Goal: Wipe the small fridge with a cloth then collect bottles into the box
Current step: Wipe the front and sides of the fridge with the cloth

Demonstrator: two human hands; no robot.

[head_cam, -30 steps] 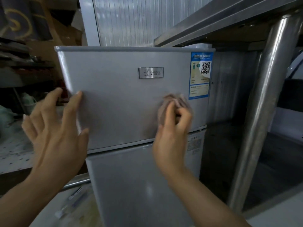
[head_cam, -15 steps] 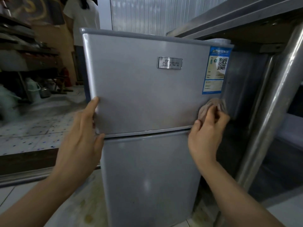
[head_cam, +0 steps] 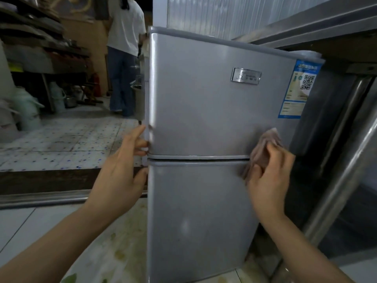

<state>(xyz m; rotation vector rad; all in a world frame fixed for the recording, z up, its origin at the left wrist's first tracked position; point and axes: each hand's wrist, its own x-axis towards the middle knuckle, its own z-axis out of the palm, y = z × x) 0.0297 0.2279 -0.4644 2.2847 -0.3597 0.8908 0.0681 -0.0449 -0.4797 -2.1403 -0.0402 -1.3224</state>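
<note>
The small fridge (head_cam: 204, 123) stands upright on the tiled floor (head_cam: 26, 227), its long axis vertical, its two silver doors facing the camera and turned slightly toward the left. It sits just beside a steel table leg (head_cam: 346, 160) and partly under the table's top edge. A metal badge (head_cam: 245, 75) and a blue label (head_cam: 298, 88) mark the upper door.

The cloth (head_cam: 263, 150), pinkish and crumpled, lies against the front at the seam between the two doors, near the right edge. The right hand (head_cam: 269, 180) clutches it, fingers curled around the bunched fabric and pressing it to the metal. The left hand (head_cam: 120, 166) rests on the fridge's left edge at the same seam, fingers extended and fairly straight, fingertips touching the side of the door, thumb against the lower door's corner.

Behind, a person in a white top (head_cam: 124, 25) stands well apart, near shelves (head_cam: 30, 31).
</note>
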